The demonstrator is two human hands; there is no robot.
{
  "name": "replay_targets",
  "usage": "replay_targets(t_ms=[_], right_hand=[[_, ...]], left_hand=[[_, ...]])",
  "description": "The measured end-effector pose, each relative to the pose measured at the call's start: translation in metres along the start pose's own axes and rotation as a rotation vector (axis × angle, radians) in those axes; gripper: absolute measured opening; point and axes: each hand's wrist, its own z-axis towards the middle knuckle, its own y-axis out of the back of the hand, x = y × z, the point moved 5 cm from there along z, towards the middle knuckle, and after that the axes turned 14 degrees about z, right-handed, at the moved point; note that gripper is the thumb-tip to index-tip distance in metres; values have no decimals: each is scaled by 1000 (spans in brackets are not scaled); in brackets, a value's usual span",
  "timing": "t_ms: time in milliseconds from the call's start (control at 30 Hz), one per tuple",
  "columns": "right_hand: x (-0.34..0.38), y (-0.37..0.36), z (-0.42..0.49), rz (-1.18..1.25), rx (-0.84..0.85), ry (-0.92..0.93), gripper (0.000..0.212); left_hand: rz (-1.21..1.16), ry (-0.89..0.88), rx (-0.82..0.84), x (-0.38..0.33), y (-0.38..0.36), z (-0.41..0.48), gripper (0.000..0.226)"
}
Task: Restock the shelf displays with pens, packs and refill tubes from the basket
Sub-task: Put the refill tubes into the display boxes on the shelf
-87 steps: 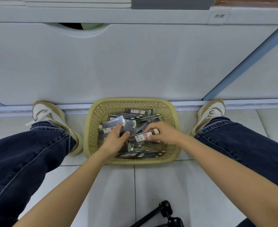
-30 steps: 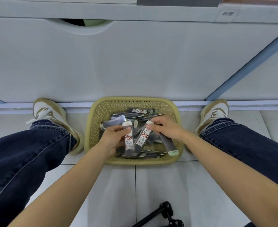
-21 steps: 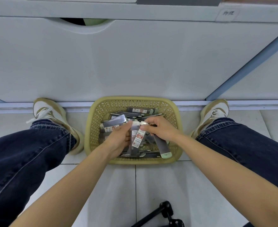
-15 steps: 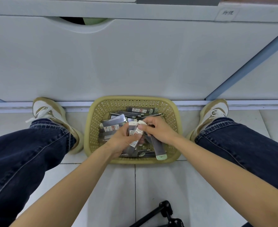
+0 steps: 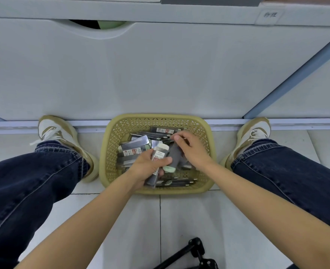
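Down on the floor (image 5: 141, 230), just right of the left shoe (image 5: 57, 133), sits a yellow basket (image 5: 109, 144). It is pushed up against the bottom of the white shelf unit (image 5: 160, 65). Loose tubes (image 5: 133, 147) lie near the basket's left wall. Over the middle of the basket, the left hand (image 5: 146, 167) grips a small bunch of refill tubes (image 5: 159, 153) with white caps and red labels. Touching the bunch is a grey tube with a green cap (image 5: 173, 156). Its top end goes under the right hand (image 5: 192, 150), which looks curled round it. Thin pens (image 5: 177, 183) lie along the basket's near edge.

I think this is the gathering step: tubes get picked out and bunched in one hand. Next, the grey tube needs to slide in with the bunch. The left hand must loosen a little without dropping any.
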Motion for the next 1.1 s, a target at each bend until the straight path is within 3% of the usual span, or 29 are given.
replay_targets(t_ms=[133,233,367,467,633,767,900,1100], right_hand=[[-13,-5,-4,-1,296,-3,27],[-18,-6,-7,-31,306,30,26],[-21,-5,-10,86,240,-21,11],[-14,-7,-11,232,214,-97,12],[20,-13,-10,274,263,-72,15],[70,-3,-4,110,199,77,25],[133,18,-2,285,26,256,29],[242,64,-18,283,-8,491,29]], left_hand=[[-74,54,-11,-2,24,1,20],[-159,112,18,-2,27,1,14],[-323,116,-37,-6,29,3,31],[-319,-1,-118,-15,30,1,28],[-11,-280,-254,-48,28,-17,29],[131,-446,-307,-91,34,-41,22],[265,-580,-319,-141,31,-74,15],[210,-703,-241,-220,19,-126,18]])
